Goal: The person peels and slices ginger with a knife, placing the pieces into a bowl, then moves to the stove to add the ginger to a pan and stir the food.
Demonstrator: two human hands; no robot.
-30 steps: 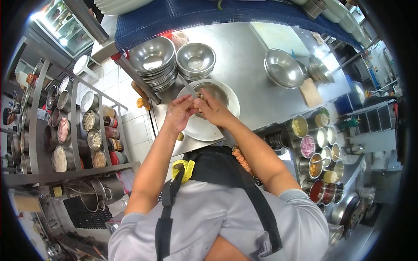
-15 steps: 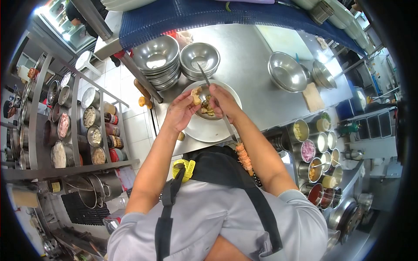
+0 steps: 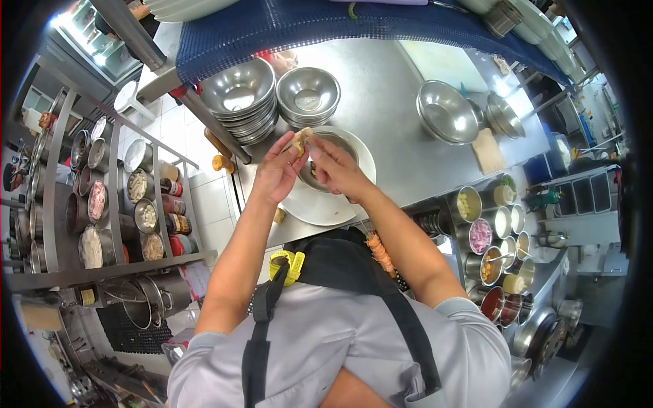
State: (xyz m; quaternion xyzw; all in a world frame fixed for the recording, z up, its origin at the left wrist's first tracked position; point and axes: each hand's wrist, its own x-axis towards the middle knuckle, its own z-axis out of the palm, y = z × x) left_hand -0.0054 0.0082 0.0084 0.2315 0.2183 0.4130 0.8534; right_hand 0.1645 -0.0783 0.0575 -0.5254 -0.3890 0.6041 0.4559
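Note:
My left hand pinches a pale yellowish, knobbly piece of food between thumb and fingertips, above the edge of a metal bowl. Meeting it from the right, my right hand is closed with its thumb at the piece. It grips a long knife by the blade; most of the blade is hidden by the hand and forearm. The knife's orange wrapped handle points back toward my apron. The bowl stands on a large round pale dish, its contents mostly covered by my hands.
Stacked metal bowls and a second stack stand behind the dish. More bowls and a white cutting board are at the right. Ingredient containers line the right side; a loaded shelf rack stands left.
My right hand has moved left and turned, closing in on the food piece. The knife's blade tip, which stuck up past the hand, no longer shows there. The left hand stays near its place.

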